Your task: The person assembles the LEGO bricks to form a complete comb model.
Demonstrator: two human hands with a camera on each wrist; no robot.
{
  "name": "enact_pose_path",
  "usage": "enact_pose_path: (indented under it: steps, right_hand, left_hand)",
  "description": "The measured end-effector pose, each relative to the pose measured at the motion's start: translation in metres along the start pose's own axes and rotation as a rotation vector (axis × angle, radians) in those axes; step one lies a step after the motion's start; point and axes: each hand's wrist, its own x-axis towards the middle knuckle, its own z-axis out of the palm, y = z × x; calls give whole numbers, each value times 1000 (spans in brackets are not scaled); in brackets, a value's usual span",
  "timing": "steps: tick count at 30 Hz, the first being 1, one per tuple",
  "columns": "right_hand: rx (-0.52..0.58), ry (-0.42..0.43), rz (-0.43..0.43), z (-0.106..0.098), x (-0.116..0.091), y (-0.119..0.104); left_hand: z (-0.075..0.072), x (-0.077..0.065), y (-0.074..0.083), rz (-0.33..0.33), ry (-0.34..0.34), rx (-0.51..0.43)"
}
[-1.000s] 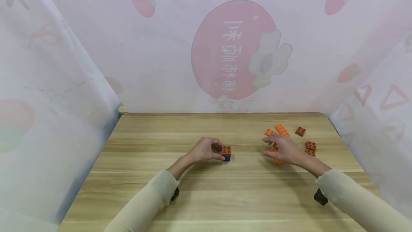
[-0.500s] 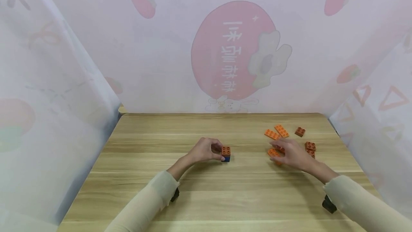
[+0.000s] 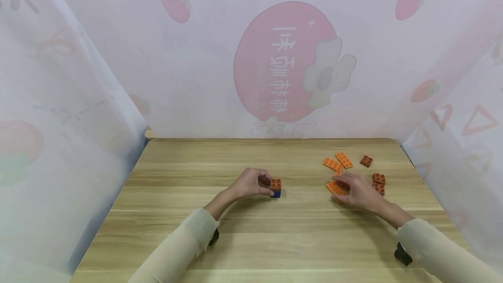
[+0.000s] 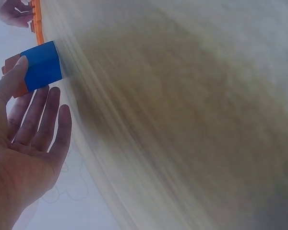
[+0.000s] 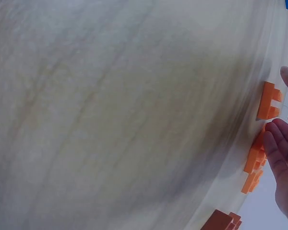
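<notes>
Near the middle of the table, my left hand [image 3: 247,183] pinches a small stack of toy bricks: a reddish-brown brick [image 3: 276,183] on top of a blue brick [image 3: 277,194]. In the left wrist view the thumb lies across the blue brick [image 4: 44,66]. Over the loose bricks on the right, my right hand [image 3: 358,190] is low with thumb and fingers spread apart. An orange flat brick [image 3: 335,188] lies between its thumb and fingers. Another orange brick [image 5: 254,155] is at the fingertips in the right wrist view; contact is unclear. Part of the pile is hidden under that hand.
Two flat orange bricks [image 3: 332,164] [image 3: 343,160] lie farther back. A single brown brick [image 3: 366,161] is behind right, and two more brown bricks [image 3: 379,178] [image 3: 379,188] lie right of the hand. A printed curtain [image 3: 196,77] encloses the wooden table [image 3: 275,239].
My right hand has drawn back to the right and slightly lower, uncovering more of the orange bricks. The left hand and its brick stack have stayed in place.
</notes>
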Motion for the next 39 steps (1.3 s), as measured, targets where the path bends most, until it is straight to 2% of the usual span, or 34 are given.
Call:
enact_pose_path:
  steps: [10,22,32,39]
  right_hand:
    - [14,-2,17,5,-3,0]
    - [-11,0,-21,9,-4,4]
    - [26,-23,-35,8,-2,5]
    - [14,-49,-50,7,1,5]
  left_hand:
    - [0,-1,-1,-7,-3,-11]
    - [0,-2,1,-15,-13,-13]
    - [-1,-2,1,-8,-13,-4]
    - [-1,-1,-1,-5,-12,-3]
